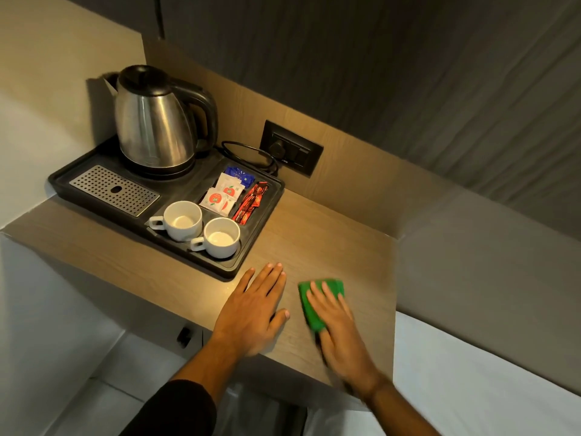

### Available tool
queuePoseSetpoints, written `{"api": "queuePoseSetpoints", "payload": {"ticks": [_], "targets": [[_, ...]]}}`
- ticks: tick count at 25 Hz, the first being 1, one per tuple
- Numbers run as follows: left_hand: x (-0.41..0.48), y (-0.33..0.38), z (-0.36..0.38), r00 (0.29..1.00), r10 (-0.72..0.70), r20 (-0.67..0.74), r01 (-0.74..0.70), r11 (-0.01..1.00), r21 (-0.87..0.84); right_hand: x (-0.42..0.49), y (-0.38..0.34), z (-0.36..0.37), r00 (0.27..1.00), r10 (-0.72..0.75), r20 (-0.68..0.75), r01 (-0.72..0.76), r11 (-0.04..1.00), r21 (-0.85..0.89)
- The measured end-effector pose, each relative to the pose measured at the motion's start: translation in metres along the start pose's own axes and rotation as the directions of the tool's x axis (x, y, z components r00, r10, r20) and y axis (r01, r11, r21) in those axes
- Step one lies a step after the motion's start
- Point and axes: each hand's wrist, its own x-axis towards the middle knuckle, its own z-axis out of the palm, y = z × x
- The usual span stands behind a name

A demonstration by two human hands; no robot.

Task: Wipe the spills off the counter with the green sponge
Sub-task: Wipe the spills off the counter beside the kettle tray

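A green sponge [314, 306] lies flat on the wooden counter [314, 234] near its front right part. My right hand [338, 322] presses down on the sponge with fingers spread over it, and looks blurred. Just left of it, my left hand [254, 306] rests palm down on the counter with fingers apart, holding nothing. A few small shiny specks show on the wood beside the left hand's fingers. No clear spill is visible elsewhere.
A black tray [257, 228] sits at the back left with a steel kettle [154, 121], two white cups [201, 229], sachets [226, 196] and a drip grate [113, 190]. A wall socket [290, 147] with a cord is behind. A white bed [487, 379] borders the counter's right edge.
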Motion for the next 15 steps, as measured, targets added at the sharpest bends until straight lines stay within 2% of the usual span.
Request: {"api": "queuePoseSetpoints", "payload": {"ticks": [2, 4, 8, 11, 13, 15], "targets": [[-0.001, 0.000, 0.000, 1.000, 0.006, 0.008, -0.006, 1.000, 0.006, -0.064, 0.020, -0.001, 1.000, 0.007, 0.003, -0.007, 0.999, -0.033], [-0.002, 0.001, -0.001, 1.000, 0.004, 0.010, -0.004, 1.000, 0.005, -0.071, 0.042, -0.026, 0.998, 0.041, -0.048, -0.041, 0.999, -0.005], [-0.001, 0.001, -0.004, 1.000, 0.007, 0.013, -0.006, 1.000, -0.012, 0.049, 0.044, -0.064, 0.947, 0.244, -0.211, -0.257, 0.966, -0.038], [-0.002, 0.001, -0.003, 1.000, -0.004, 0.018, 0.004, 1.000, -0.011, 0.146, 0.027, -0.061, 0.914, 0.329, -0.237, -0.343, 0.939, -0.020], [-0.001, 0.002, -0.003, 1.000, 0.006, 0.009, -0.006, 1.000, -0.001, 0.168, 0.007, -0.046, 0.938, 0.279, -0.205, -0.292, 0.956, -0.031], [-0.001, 0.002, -0.004, 1.000, 0.019, 0.006, -0.019, 1.000, 0.002, 0.142, -0.005, -0.025, 0.983, 0.121, -0.136, -0.130, 0.990, -0.055]]}}
